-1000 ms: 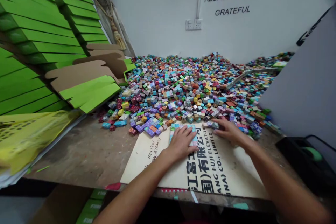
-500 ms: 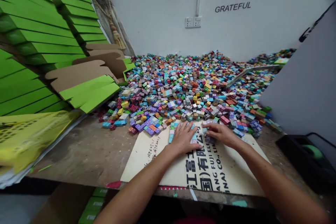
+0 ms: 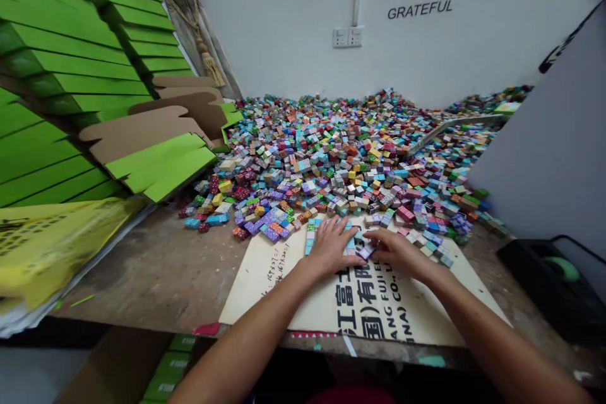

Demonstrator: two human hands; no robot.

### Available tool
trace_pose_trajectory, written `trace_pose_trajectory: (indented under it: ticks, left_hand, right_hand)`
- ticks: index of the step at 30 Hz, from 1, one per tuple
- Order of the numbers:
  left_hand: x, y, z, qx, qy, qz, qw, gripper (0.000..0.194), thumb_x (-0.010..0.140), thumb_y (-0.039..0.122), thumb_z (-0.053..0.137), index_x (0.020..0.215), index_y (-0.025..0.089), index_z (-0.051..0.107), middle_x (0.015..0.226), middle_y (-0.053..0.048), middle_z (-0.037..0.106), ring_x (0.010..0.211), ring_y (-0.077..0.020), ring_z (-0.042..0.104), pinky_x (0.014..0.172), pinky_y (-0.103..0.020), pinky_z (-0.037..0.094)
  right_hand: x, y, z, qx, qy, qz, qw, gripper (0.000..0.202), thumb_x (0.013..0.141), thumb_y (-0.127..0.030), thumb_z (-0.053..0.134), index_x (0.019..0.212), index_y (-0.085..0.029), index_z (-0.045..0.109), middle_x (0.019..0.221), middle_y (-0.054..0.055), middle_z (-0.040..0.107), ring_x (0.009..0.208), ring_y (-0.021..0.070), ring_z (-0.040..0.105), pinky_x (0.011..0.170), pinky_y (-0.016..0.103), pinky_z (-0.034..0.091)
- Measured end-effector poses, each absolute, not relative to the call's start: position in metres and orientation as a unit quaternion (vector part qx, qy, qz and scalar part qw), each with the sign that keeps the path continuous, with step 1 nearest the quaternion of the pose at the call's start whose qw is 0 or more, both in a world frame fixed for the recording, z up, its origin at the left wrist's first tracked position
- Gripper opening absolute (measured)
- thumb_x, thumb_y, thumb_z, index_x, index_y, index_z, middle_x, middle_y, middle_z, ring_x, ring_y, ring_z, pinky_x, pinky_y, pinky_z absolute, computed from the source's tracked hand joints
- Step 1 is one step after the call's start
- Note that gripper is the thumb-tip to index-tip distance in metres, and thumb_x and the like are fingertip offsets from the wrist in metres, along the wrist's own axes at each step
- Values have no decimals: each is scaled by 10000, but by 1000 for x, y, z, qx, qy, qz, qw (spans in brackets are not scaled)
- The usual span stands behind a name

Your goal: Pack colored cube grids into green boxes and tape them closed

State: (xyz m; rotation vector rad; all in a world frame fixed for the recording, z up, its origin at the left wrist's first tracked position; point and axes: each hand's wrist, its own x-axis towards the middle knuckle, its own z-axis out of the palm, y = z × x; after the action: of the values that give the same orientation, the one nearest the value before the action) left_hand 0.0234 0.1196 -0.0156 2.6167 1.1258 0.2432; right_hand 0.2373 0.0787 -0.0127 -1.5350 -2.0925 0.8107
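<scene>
A: Why does the left hand (image 3: pixel 334 247) lie so flat?
B: Its fingers are spread over the block patch (image 3: pixel 310 237), on the far part of the cardboard sheet (image 3: pixel 293 303), probably so the rows do not slide.
A: And the right hand (image 3: pixel 392 249)?
B: Its fingers bend around small blocks (image 3: pixel 366 251), also on the sheet; if they pinch one, I cannot tell.
A: The loose pile (image 3: pixel 331 158)?
B: Beyond the sheet, perhaps for easy reaching.
</scene>
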Motion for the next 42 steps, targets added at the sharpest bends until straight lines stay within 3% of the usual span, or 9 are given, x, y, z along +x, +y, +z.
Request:
trace_pose_trajectory:
  ticks: [4,10,14,18,22,25,32,37,42]
  left_hand:
    - [24,119,-14,902,392,98,149,919,666,708,598,1413,310,241,1491,-73,264,1376,-332,160,1096,-550,116]
    - [24,119,-15,906,389,93,136,787,691,702,578,1340,305,377,1483,-71,280,1376,-332,153,1097,-549,109]
    - [24,119,-15,906,389,101,134,727,713,707,547,1308,308,420,1477,-59,290,1370,-330,171,1097,-553,104]
    - [24,121,-14,906,388,104,136,689,718,701,551,1278,311,458,1469,-58,301,1361,-339,188,1092,-560,110]
    - [24,122,-13,904,391,107,138,668,721,696,552,1262,312,480,1467,-64,304,1358,-350,191,1088,-568,109]
    - [23,121,-13,903,390,113,140,649,724,699,543,1242,310,501,1468,-61,303,1360,-348,191,1091,-562,110]
    - [20,117,-17,911,361,155,126,587,749,641,573,1229,309,506,1393,-25,430,1340,-305,250,1094,-565,80]
    - [19,118,-19,909,353,185,124,575,731,637,596,1181,282,548,1327,-49,489,1291,-290,335,1098,-535,84]
    - [20,119,-22,909,351,189,118,561,728,617,616,1163,268,555,1318,-50,495,1288,-300,336,1085,-562,109]
  right_hand:
    - [222,84,-17,-534,-703,385,270,459,666,-104,515,1107,-219,460,839,-1,599,706,153,577,615,252,459]
    - [210,86,-24,-545,-696,330,331,367,662,-90,469,1003,-223,488,825,-6,573,714,151,569,626,257,450]
    - [222,93,-27,-546,-699,339,312,380,703,-127,491,1070,-224,471,821,-12,596,671,151,579,600,261,454]
    - [248,111,-24,-631,-700,162,294,329,758,-142,494,1078,-194,547,907,44,617,797,185,591,696,286,453]
    - [255,125,-14,-655,-732,68,178,298,800,-222,543,1090,-226,614,1036,67,605,911,220,583,697,274,424]
    - [244,128,-6,-650,-750,56,109,269,830,-251,528,1082,-230,620,1092,67,601,894,204,596,667,257,402]
    - [220,134,1,-663,-736,97,102,242,827,-385,543,962,-205,634,888,65,686,790,212,618,611,258,370]
    - [226,140,-4,-640,-738,186,106,190,852,-282,488,887,-212,662,756,-1,704,675,145,619,561,216,378]
    - [219,134,-10,-640,-735,175,136,155,797,-233,540,908,-210,646,830,12,704,725,162,613,580,221,370]
